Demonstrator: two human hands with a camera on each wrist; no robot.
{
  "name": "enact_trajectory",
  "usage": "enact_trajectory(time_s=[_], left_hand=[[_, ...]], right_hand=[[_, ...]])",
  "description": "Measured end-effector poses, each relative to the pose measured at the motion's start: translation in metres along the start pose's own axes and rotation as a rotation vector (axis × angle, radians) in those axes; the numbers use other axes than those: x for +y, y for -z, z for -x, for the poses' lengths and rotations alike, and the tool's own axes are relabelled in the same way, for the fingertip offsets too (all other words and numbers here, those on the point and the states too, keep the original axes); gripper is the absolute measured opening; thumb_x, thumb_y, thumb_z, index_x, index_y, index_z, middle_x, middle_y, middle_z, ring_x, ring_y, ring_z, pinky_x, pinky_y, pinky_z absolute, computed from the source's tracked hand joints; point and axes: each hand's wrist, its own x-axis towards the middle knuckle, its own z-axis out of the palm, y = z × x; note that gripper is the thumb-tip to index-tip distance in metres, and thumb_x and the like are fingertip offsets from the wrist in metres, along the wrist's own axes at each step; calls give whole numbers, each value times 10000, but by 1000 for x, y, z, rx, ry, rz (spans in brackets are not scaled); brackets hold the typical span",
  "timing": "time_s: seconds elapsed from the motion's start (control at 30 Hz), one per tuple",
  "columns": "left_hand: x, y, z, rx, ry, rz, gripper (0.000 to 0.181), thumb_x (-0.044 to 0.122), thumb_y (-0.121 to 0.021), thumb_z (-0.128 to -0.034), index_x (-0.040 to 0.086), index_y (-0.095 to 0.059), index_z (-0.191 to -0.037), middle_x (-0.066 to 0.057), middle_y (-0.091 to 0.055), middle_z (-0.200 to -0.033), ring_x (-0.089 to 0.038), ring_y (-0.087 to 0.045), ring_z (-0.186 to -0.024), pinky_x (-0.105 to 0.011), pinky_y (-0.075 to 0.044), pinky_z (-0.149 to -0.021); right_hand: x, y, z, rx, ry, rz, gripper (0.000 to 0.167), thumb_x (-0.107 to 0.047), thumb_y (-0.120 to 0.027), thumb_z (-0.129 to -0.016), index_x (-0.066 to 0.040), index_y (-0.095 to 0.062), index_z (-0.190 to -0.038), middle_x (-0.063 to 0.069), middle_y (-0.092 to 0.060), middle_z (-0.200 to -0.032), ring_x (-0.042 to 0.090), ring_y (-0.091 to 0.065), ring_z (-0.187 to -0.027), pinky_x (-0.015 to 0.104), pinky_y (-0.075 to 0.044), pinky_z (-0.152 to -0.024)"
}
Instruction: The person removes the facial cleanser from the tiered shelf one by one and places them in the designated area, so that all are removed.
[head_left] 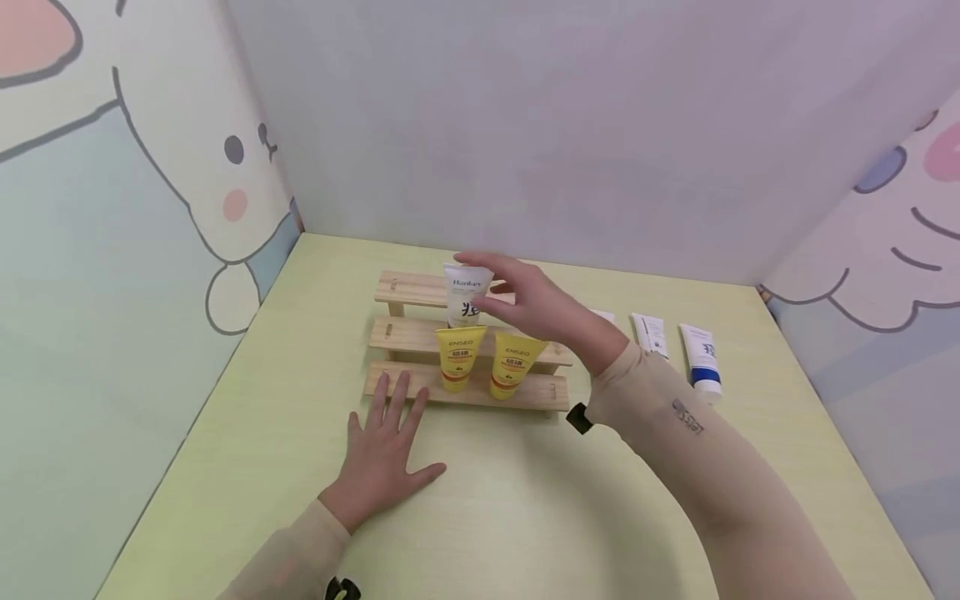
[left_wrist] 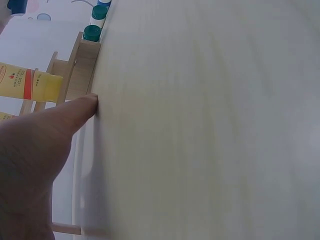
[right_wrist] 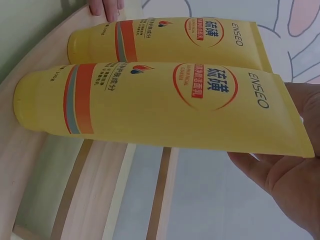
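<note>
A white tube printed "Hankey" stands upright on the middle step of a three-step wooden rack. My right hand holds it near the top, with the thumb at its front and a finger passing over behind its upper end. Two yellow tubes, a left one and a right one, stand caps down on the lowest step. In the right wrist view, a yellow tube partly covers the right hand. My left hand lies with spread fingers, its fingertips at the rack's front step.
To the right of the rack, a small white tube and a white tube with a blue band lie on the table. Another white tube is mostly hidden by the right arm. Printed walls enclose the table.
</note>
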Motion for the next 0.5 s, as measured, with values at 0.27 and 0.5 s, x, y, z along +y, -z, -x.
enact_trajectory(time_s=[0.27,0.5], left_hand=[[0,0,0,2,3,10,1089,714,-712,-849,139,-278,-1665,-160,-87,-1766,-454,-68,-1613,-837,-379,-1017],[0,1,1,12,1,15,1086,705,-720,-847,134,-287,-1662,-167,-103,-1764,-455,-67,-1614,-838,-380,-1014]], right_hand=[[-5,-6,-7,3,-94,24,498,-110,-593,-1068,-236,-512,-1543,96,-597,-1461,291,-692,-1232,435,-586,-1003],[-3,-6,-5,55,-58,33,491,-99,-592,-1067,-202,-521,-1542,108,-625,-1431,281,-715,-1185,408,-597,-981]])
